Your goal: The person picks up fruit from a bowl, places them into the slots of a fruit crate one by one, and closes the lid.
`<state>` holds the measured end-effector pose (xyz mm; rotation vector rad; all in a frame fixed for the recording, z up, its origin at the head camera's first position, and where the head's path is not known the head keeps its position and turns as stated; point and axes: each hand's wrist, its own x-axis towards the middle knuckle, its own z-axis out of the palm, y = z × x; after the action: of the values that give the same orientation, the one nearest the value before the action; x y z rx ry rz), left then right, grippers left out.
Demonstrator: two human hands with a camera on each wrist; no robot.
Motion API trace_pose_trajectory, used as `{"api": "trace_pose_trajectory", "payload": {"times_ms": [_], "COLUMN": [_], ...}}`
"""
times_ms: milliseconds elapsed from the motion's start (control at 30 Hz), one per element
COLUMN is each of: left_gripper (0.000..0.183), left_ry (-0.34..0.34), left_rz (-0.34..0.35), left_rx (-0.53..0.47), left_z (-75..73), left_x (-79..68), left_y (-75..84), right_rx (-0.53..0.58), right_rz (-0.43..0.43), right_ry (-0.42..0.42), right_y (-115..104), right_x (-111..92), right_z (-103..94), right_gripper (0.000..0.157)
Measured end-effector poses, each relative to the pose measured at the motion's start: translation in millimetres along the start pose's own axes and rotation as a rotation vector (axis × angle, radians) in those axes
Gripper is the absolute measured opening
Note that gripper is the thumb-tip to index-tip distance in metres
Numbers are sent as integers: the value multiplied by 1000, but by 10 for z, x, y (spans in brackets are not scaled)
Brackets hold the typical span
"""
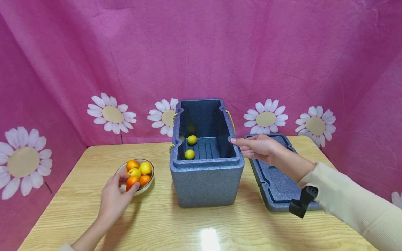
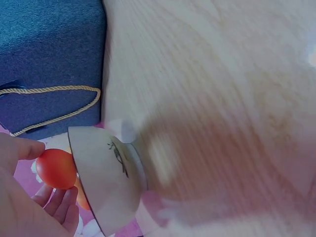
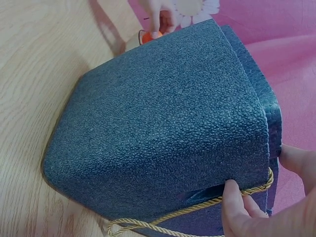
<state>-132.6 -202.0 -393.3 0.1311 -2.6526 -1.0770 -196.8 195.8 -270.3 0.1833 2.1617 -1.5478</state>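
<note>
On the bowl [image 2: 98,185] is an unreadable dark mark [image 2: 118,159].

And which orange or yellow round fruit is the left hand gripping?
The orange-red round fruit at the near rim of the round cream bowl, just left of another orange one; the left hand grips this alone.

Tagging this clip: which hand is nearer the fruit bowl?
Left. Left hand is at the fruit bowl, pinching an orange fruit; right hand is across the foam box, gripping its right rim.
</note>
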Motion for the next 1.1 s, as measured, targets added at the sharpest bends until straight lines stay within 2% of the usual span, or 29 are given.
{"api": "trace_pose_trajectory", "payload": {"times_ms": [200, 400, 867, 1100], "left_gripper": [38, 39, 39, 39], "left_ry": [-11, -30, -22, -28], "left_rz": [5, 25, 109, 163], "left_rx": [4, -20, -97, -167], "left_z": [-27, -58, -94, -93], "left_x": [50, 140, 438, 568], "left_y": [120, 307, 938, 1223], "right_rx": [-1, 12, 20, 20], "right_rz": [-1, 3, -1, -13], "right_ry": [3, -4, -13, -12], "right_y": [-7, 13, 3, 5], "right_x": [5, 10, 12, -4], "right_z": [-2, -3, 4, 5], "right_gripper": [83, 82, 81, 80]}}
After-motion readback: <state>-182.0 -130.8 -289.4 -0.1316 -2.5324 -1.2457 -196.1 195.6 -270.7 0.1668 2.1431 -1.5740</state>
